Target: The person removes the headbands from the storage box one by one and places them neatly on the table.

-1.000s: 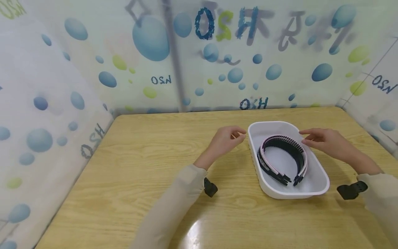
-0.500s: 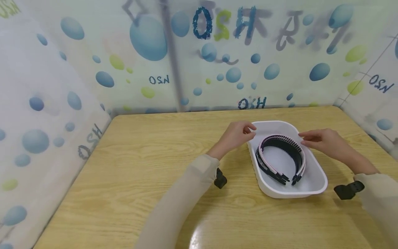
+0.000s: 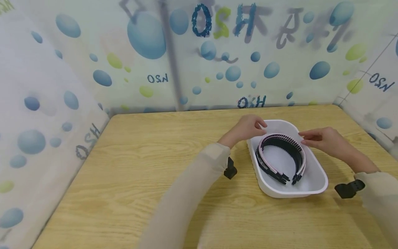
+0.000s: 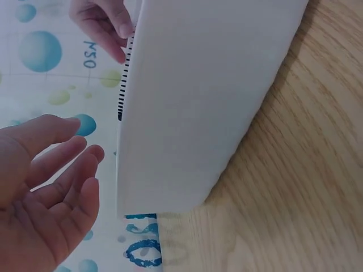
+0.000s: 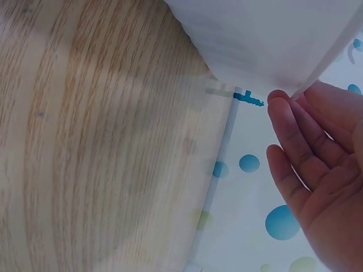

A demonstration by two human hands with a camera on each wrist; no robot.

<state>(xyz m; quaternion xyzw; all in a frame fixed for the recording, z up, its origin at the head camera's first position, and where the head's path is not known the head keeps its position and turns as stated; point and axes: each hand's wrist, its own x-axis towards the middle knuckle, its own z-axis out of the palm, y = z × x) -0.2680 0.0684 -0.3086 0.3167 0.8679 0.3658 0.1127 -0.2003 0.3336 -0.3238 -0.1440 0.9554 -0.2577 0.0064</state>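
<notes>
A white plastic basin [image 3: 311,183] stands on the wooden table, toward its right side. Inside it several headbands [image 3: 281,141] lie nested together, black ones and a pale pink one with dark teeth. My left hand [image 3: 248,128] hovers over the basin's far left rim, its fingers loosely bent and nothing in them. The left wrist view has that hand [image 4: 48,187] apart from the basin's outer wall [image 4: 187,113]. At the right rim, my right hand [image 3: 324,141] pinches the edge, with thumb and fingers [image 5: 289,130] on either side of it.
The wood-grain table [image 3: 140,173] stretches to the left and front of the basin. A cloth backdrop [image 3: 192,55] with blue and green dots and lettering rises behind the table and along both sides. Black wrist cameras [image 3: 349,189] hang below the sleeves.
My left hand has moved right and slightly away from me, from beside the basin to over its far left rim. The right hand stays at the right rim; the headbands have not moved.
</notes>
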